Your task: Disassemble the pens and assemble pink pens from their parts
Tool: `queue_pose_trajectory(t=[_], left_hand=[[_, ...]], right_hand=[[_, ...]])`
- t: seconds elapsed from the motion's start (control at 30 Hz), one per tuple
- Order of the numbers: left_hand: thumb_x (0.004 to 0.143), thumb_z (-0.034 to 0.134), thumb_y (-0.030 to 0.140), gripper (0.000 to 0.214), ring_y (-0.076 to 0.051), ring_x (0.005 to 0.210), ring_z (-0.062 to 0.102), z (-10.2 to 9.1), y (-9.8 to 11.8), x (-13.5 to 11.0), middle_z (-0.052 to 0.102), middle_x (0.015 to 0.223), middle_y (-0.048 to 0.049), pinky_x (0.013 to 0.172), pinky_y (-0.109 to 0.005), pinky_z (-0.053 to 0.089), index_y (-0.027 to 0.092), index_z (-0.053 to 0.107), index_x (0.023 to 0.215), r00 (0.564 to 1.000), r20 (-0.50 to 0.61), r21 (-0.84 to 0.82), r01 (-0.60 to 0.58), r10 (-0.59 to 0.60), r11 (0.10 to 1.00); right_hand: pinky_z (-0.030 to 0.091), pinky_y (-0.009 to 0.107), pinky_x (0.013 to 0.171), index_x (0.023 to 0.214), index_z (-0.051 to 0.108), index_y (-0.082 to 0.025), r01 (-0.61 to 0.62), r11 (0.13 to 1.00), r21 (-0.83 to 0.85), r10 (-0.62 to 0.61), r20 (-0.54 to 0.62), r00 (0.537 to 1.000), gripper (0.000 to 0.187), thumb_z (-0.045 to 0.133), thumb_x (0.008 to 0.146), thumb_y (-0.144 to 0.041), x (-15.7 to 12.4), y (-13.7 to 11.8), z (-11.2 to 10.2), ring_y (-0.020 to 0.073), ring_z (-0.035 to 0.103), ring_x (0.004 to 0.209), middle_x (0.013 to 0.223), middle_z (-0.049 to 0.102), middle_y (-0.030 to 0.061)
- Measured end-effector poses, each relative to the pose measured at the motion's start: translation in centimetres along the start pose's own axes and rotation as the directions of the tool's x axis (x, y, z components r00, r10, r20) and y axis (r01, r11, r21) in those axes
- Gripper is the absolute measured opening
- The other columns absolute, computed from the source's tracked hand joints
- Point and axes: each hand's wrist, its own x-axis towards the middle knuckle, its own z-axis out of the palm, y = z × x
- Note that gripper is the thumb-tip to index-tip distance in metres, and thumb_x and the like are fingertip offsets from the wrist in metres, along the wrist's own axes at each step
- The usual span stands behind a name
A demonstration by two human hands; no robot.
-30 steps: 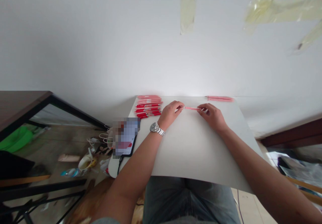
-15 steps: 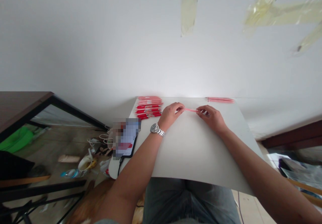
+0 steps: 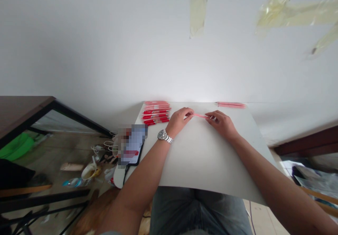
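A slim pink pen [image 3: 200, 115] stretches between my two hands above the far part of the white table [image 3: 203, 157]. Its left end is pinched in the fingertips of my left hand [image 3: 182, 117], which has a metal wristwatch on the wrist. The fingers of my right hand [image 3: 220, 121] are closed on its right end. Both tips are hidden by fingers. Left of my left hand lies a column of several pens, red pens [image 3: 155, 116] nearer me and pink pens [image 3: 157, 104] behind. A few pink sticks, perhaps pens [image 3: 231, 105], lie at the back right.
A phone [image 3: 134, 145] with a cable lies at the table's left edge. The wall [image 3: 132, 51] with yellowed tape [image 3: 198, 13] rises behind the table. A dark desk [image 3: 26, 111] stands at left, with a cup [image 3: 89, 171] and a bottle [image 3: 72, 182] on the floor.
Almost nothing differs. My right fingers have shifted very slightly left along the pen; my left hand stays in place.
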Motion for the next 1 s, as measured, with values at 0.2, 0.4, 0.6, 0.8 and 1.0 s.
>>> queue_pose_trajectory(t=[0.2, 0.4, 0.6, 0.8, 1.0], left_hand=[[0.101, 0.061, 0.027, 0.011, -0.015, 0.093, 0.072, -0.01, 0.05, 0.02, 0.074, 0.103, -0.0032, 0.085, -0.028, 0.057, 0.022, 0.068, 0.108, 1.0, 0.007, -0.004, -0.004, 0.004, 1.0], [0.101, 0.061, 0.027, 0.01, -0.014, 0.092, 0.07, -0.09, 0.2, -0.05, 0.074, 0.104, -0.0023, 0.086, -0.027, 0.056, 0.022, 0.067, 0.108, 1.0, -0.016, 0.001, -0.003, 0.003, 1.0], [0.102, 0.056, 0.025, 0.011, -0.014, 0.088, 0.067, -0.45, 0.33, -0.13, 0.072, 0.1, -0.0018, 0.079, -0.026, 0.052, 0.023, 0.067, 0.107, 0.998, -0.058, 0.106, 0.032, -0.026, 0.994], [0.102, 0.054, 0.025, 0.013, -0.015, 0.083, 0.065, -0.76, 0.24, -0.08, 0.071, 0.095, -0.0019, 0.077, -0.028, 0.049, 0.023, 0.067, 0.105, 0.988, -0.126, 0.177, 0.111, -0.089, 0.978], [0.102, 0.054, 0.028, 0.014, -0.016, 0.077, 0.063, -0.86, -0.23, -0.05, 0.07, 0.09, -0.0023, 0.072, -0.029, 0.047, 0.024, 0.067, 0.104, 0.968, -0.196, 0.237, 0.2, -0.155, 0.951]], right_hand=[[0.054, 0.035, 0.07, 0.109, 0.077, -0.026, 0.01, 1.0, 0.01, -0.01, 0.0, 1.0, 0.029, 0.061, 0.099, -0.048, -0.07, -0.13, -0.11, 0.0192, 0.065, 0.077, 0.095, 0.072, 0.006], [0.054, 0.033, 0.067, 0.108, 0.077, -0.025, 0.003, 1.0, 0.015, -0.003, -0.009, 1.0, 0.028, 0.061, 0.099, -0.046, 0.01, -0.04, -0.16, 0.018, 0.065, 0.073, 0.094, 0.072, 0.0054], [0.054, 0.033, 0.068, 0.109, 0.076, -0.024, -0.019, 1.0, 0.019, 0.019, -0.017, 1.0, 0.03, 0.06, 0.099, -0.046, 0.07, -0.35, -0.39, 0.0193, 0.066, 0.075, 0.092, 0.073, 0.006], [0.055, 0.034, 0.071, 0.109, 0.076, -0.024, -0.086, 0.996, 0.029, 0.088, -0.056, 0.995, 0.032, 0.059, 0.098, -0.048, 0.01, -0.17, -0.37, 0.0198, 0.068, 0.078, 0.095, 0.076, 0.0057], [0.057, 0.036, 0.077, 0.11, 0.076, -0.024, -0.163, 0.985, 0.048, 0.167, -0.089, 0.982, 0.034, 0.059, 0.097, -0.051, 0.0, 0.3, -0.25, 0.0213, 0.071, 0.083, 0.1, 0.078, 0.0058]])
